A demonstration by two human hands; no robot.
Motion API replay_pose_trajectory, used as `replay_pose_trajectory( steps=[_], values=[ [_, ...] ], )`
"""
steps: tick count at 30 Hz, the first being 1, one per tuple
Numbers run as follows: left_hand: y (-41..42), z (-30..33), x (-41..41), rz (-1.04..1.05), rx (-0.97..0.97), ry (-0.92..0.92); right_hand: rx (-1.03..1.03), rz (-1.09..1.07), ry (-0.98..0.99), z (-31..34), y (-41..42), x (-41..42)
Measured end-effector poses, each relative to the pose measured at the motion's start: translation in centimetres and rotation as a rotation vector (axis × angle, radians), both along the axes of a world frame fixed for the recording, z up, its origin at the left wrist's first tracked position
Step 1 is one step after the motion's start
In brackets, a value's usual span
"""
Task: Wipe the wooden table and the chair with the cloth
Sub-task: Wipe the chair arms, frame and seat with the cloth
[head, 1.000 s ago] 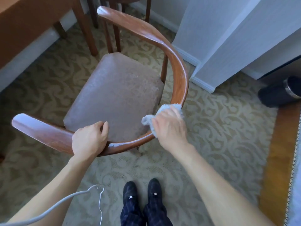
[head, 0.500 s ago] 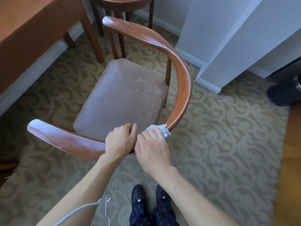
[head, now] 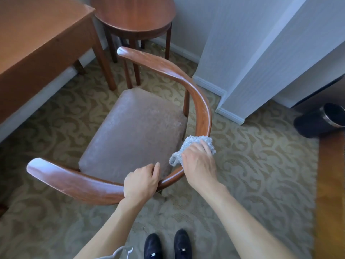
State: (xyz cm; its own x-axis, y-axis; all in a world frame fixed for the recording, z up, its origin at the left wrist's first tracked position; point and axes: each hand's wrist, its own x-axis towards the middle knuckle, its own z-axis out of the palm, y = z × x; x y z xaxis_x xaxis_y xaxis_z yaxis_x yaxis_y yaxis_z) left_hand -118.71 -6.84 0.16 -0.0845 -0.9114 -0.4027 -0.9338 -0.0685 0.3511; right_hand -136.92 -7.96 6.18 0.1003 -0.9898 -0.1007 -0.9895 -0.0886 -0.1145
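Pressing the soft, bunched grey cloth point(head: 194, 146) against the chair point(head: 202, 113) where its curved wooden rail bends, the right hand point(head: 198, 165) grasps it. Left hand point(head: 141, 182) clasps the stiff, glossy rail, probably the steadiest hold; the limp cloth should mould easily.

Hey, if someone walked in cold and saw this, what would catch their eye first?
Probably the curved wooden chair mid-frame, with the right hand pressing a grey cloth on its rail while the left hand grips the rail nearer the person. After that, the round side table at top and the patterned carpet.
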Motion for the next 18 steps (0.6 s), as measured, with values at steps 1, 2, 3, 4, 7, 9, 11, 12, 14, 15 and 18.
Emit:
replay_pose_trajectory(
  steps=[1, 2, 3, 4, 7, 9, 11, 12, 14, 15, 18],
  values=[
    [0.0, 0.1, 0.1, 0.017, 0.011, 0.008, 0.003, 0.020, -0.028, 0.4, 0.1, -0.3],
    [0.0, 0.3, 0.1, 0.048, 0.025, 0.026, 0.007, 0.051, -0.051, 0.8, 0.2, -0.7],
    [0.0, 0.5, 0.1, 0.086, 0.041, 0.055, 0.001, 0.076, -0.085, 1.3, 0.3, -1.2],
    [0.0, 0.7, 0.1, 0.124, 0.056, 0.098, -0.009, 0.050, -0.158, 1.7, 0.2, -1.7],
    [-0.3, 2.0, -1.2, 0.221, 0.065, 0.252, -0.111, -0.393, -0.679, 3.9, -1.5, -3.4],
    [-1.1, 3.5, -2.7, 0.253, 0.053, 0.313, -0.185, -0.784, -0.933, 5.1, -3.9, -5.0],
    [-2.5, 4.9, -4.4, 0.263, 0.037, 0.348, -0.294, -0.900, -0.967, 6.6, -6.0, -6.4],
    [-3.3, 5.4, -5.1, 0.271, 0.022, 0.362, -0.347, -0.826, -0.945, 7.4, -7.0, -6.7],
    [-5.3, 6.3, -6.3, 0.317, -0.006, 0.391, -0.357, -0.507, -0.866, 8.5, -8.2, -6.6],
    [-6.2, 6.4, -6.9, 0.358, -0.017, 0.411, -0.278, -0.342, -0.775, 8.3, -8.5, -6.4],
    [-8.0, 6.3, -8.3, 0.528, -0.056, 0.459, 0.135, 0.249, -0.283, 4.9, -7.2, -5.9]
  ],
)
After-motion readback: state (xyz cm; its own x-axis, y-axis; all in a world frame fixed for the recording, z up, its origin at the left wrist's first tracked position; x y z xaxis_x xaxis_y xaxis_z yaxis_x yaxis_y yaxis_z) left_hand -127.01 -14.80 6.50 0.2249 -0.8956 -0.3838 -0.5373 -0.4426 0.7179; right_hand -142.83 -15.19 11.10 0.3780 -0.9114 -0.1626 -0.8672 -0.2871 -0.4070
